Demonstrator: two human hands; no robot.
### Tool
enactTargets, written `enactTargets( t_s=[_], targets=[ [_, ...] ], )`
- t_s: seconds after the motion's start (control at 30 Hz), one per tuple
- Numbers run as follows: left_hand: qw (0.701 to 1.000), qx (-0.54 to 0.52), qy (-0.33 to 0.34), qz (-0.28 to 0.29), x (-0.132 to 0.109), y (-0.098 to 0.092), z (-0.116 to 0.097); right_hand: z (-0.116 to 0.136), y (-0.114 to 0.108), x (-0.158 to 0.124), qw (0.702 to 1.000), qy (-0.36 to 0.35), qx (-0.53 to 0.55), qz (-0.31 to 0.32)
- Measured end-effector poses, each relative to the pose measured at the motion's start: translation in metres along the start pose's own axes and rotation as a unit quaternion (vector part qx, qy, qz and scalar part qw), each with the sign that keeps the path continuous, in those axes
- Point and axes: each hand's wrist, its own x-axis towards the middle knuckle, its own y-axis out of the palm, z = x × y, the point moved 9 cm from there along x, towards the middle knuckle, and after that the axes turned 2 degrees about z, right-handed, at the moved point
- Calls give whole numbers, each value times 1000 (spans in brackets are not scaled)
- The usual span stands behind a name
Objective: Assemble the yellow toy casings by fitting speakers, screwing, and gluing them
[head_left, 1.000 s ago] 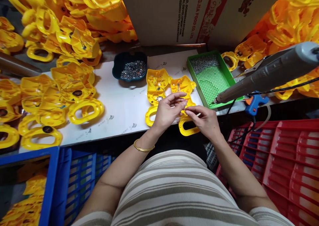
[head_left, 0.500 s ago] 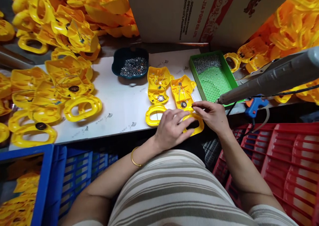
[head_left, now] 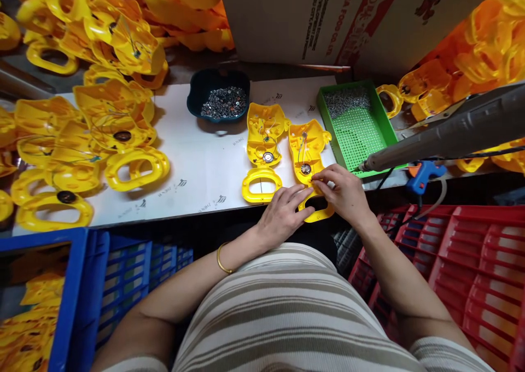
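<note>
A yellow plastic housing half (head_left: 307, 137) with wires and a round dark part inside lies at the table's front edge, its loop handle toward me. My left hand (head_left: 283, 213) holds that handle's left side, thumb and fingers closed on it. My right hand (head_left: 344, 191) pinches thumb and fingertips together just below the round part; what sits between them is too small to make out. To the left lies a second wired housing half (head_left: 264, 126), its loop handle (head_left: 262, 199) close to my left fingers.
A dark bowl (head_left: 197, 109) of small metal parts and a green tray (head_left: 385, 131) of screws stand behind. A grey tool (head_left: 443, 126) slants in from the right above a blue glue gun (head_left: 422, 178). Yellow housings (head_left: 118, 120) pile up left. Blue (head_left: 88, 262) and red crates (head_left: 451, 251) flank me.
My left hand has come down from above the handle and closed on its left side. My right fingertips have moved slightly down and left onto the housing. The view has shifted slightly.
</note>
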Motion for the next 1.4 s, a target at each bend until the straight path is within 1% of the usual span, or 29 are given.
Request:
enactTargets(
  t_s=[0.17, 0.23, 0.3, 0.43, 0.57, 0.7, 0.8, 0.93, 1.0, 1.03, 1.07, 1.1, 1.13, 1.17, 1.2, 1.23, 1.27, 1.33, 1.4],
  targets=[
    [999, -29, 20, -10, -3, 0, 2, 12, 5, -1, 991, -18, -128, 18],
    [999, -42, 21, -12, -3, 1, 5, 13, 7, -1, 988, -28, -152, 9],
    [998, -50, 23, -18, -4, 1, 7, 13, 8, -3, 985, -39, -165, -15],
    [998, -44, 28, -32, -5, 0, 10, 12, 9, -9, 984, -87, -143, -55],
    [999, -36, 24, -33, -5, -1, 10, 13, 11, -21, 981, -134, -123, -67],
    [999, -37, 15, -17, -4, 1, 10, 14, 19, -33, 973, -144, -169, -57],
    [999, -38, 12, -11, -2, 3, 10, 14, 23, -36, 969, -140, -195, -52],
    [1000, -18, 5, -1, -5, 3, 10, 10, 23, -37, 974, -139, -168, -52],
    [1000, -6, 13, -7, -10, -4, 9, 7, 17, -37, 978, -141, -132, -78],
    [1000, -1, 18, -26, -14, -11, 10, 6, 12, -37, 979, -141, -112, -100],
    [998, 4, 14, -57, -19, -21, 13, 6, 7, -36, 978, -141, -93, -125],
    [995, 11, -7, -98, -25, -32, 20, 7, 2, -34, 976, -143, -76, -148],
    [988, 22, -46, -143, -32, -44, 31, 10, -2, -31, 973, -148, -60, -165],
    [978, 36, -99, -182, -41, -54, 44, 14, -5, -26, 971, -155, -45, -175],
    [965, 50, -157, -206, -49, -61, 59, 20, -6, -21, 970, -163, -31, -179],
    [953, 59, -207, -214, -56, -64, 73, 28, -5, -14, 969, -170, -24, -177],
    [946, 63, -241, -209, -62, -64, 83, 36, -3, -6, 969, -176, -25, -171],
    [947, 57, -260, -182, -67, -57, 94, 51, 4, 12, 971, -177, -57, -152],
    [951, 50, -254, -166, -70, -51, 93, 62, 14, 29, 973, -168, -112, -117]
  ],
)
